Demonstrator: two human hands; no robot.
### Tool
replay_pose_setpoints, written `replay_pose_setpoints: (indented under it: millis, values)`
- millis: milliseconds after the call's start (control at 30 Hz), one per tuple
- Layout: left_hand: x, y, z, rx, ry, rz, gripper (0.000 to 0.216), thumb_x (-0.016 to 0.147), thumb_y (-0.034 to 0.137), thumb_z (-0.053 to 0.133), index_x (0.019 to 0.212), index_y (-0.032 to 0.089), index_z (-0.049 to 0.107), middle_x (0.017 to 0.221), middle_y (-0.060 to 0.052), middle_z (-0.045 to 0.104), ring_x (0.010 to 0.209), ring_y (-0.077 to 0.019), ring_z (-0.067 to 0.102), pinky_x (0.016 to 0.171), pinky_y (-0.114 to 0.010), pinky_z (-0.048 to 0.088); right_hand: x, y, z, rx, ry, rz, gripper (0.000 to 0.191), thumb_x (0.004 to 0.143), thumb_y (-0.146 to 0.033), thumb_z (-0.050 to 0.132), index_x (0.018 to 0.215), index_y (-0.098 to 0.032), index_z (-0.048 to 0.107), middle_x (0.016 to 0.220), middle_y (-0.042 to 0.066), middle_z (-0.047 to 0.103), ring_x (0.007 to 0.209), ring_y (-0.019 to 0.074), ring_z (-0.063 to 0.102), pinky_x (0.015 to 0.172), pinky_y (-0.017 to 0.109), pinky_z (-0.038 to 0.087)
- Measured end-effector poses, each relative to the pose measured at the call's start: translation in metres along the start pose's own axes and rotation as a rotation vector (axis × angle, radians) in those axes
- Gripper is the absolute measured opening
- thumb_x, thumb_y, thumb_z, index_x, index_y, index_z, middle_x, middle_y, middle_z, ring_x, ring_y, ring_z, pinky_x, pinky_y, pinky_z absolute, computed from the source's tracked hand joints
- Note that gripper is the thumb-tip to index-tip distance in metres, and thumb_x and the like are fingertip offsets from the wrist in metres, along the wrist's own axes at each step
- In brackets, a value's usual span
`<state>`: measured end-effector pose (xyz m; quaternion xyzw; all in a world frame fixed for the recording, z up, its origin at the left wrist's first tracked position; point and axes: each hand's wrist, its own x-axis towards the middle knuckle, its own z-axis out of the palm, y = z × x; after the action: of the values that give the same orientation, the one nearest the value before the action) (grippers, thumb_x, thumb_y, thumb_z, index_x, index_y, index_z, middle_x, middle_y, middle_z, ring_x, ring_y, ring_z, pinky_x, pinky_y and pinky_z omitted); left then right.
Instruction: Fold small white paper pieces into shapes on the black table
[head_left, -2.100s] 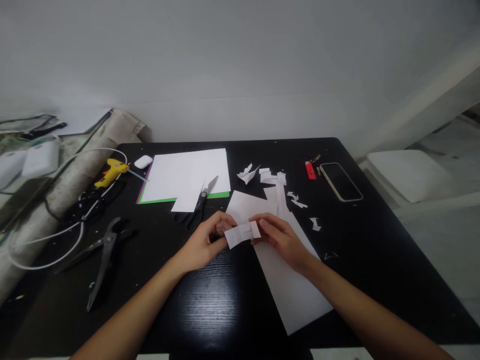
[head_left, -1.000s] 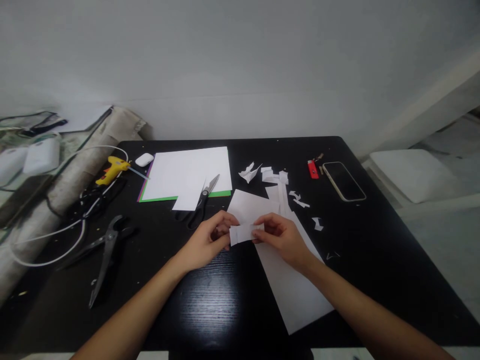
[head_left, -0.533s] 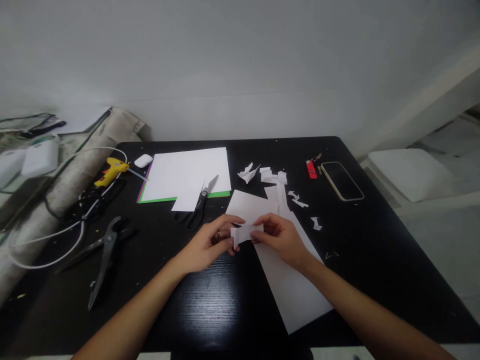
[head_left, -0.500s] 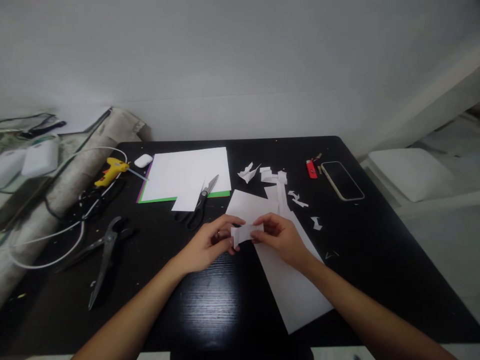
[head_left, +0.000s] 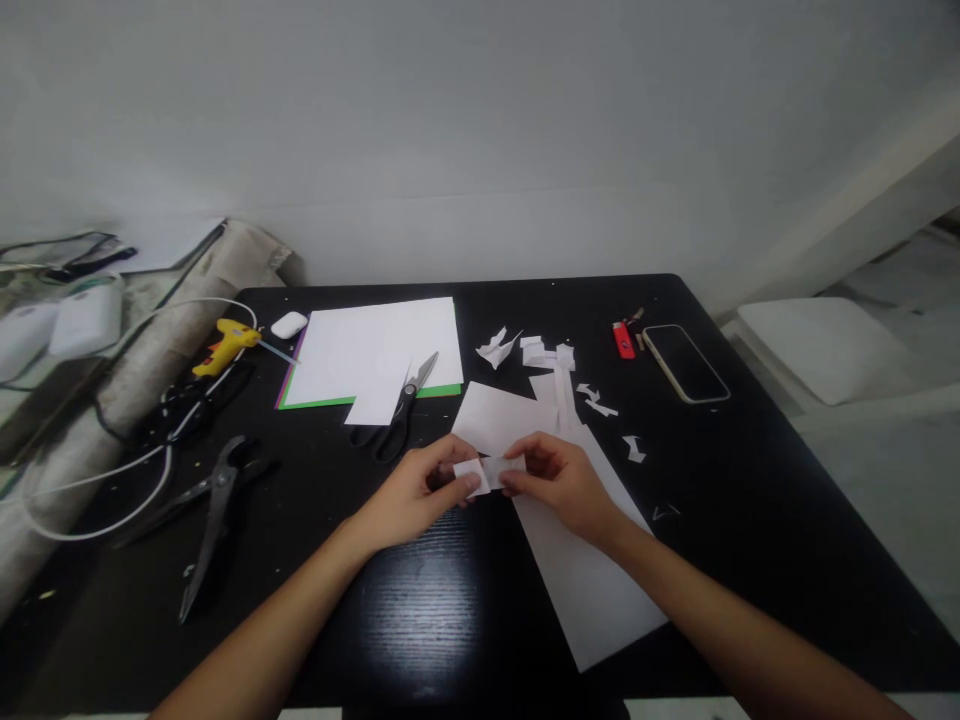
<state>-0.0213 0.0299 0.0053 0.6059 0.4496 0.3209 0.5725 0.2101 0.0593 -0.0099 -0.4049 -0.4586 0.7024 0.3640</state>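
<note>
Between both hands is a small folded piece of white paper [head_left: 493, 470], held above the front middle of the black table. My left hand [head_left: 420, 492] pinches its left end, thumb on the near face. At the other end, my right hand [head_left: 562, 482] grips the paper between thumb and fingers. Under and beside my right hand lies a cut white paper sheet [head_left: 592, 570]. Black-handled scissors [head_left: 407, 400] rest beyond my left hand, partly on a stack of paper [head_left: 375, 340] with a white sheet on top and green and purple edges below.
Paper scraps [head_left: 498, 348] and a folded paper piece [head_left: 547, 354] lie behind the hands. To the right are a red lighter [head_left: 622, 340] and a phone [head_left: 685, 364]. Pliers [head_left: 219, 490], a yellow glue gun [head_left: 226, 347] and a white cable [head_left: 97, 485] occupy the left.
The left end of the small paper has been folded over, and my left thumb now presses on the flap. Both hands stay in nearly the same place.
</note>
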Motion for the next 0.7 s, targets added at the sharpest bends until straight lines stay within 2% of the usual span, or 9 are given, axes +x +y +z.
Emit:
replay_pose_setpoints:
  millis: [200, 400, 700]
  values:
    - [0.0013, -0.0072, 0.0014, -0.044, 0.059, -0.024, 0.026, 0.095, 0.034, 0.069, 0.115, 0.021, 0.059, 0.088, -0.002, 0.067, 0.071, -0.0152, 0.065, 0.066, -0.028, 0.051, -0.0011, 0.0004, 0.0016, 0.011, -0.002, -0.014, 0.032, 0.068, -0.032, 0.094, 0.088, -0.02, 0.073, 0.066, -0.006, 0.062, 0.062, 0.0144, 0.071, 0.069, 0.031, 0.063]
    - [0.0009, -0.0061, 0.0014, 0.011, 0.085, -0.039, 0.023, 0.094, 0.036, 0.07, 0.107, 0.02, 0.06, 0.077, 0.002, 0.062, 0.067, -0.0151, 0.065, 0.063, -0.027, 0.048, -0.0014, -0.0004, 0.0013, -0.003, 0.0, 0.001, 0.033, 0.068, -0.034, 0.094, 0.088, -0.02, 0.072, 0.07, -0.004, 0.066, 0.065, 0.016, 0.073, 0.07, 0.032, 0.064]
    - [0.0014, -0.0069, -0.0009, 0.034, 0.103, -0.033, 0.028, 0.093, 0.039, 0.071, 0.114, 0.022, 0.064, 0.071, 0.004, 0.059, 0.066, -0.0155, 0.065, 0.064, -0.027, 0.048, -0.0011, -0.0018, 0.0023, 0.005, 0.022, -0.009, 0.033, 0.067, -0.035, 0.095, 0.086, -0.02, 0.073, 0.064, -0.007, 0.055, 0.062, 0.0139, 0.065, 0.071, 0.035, 0.067]
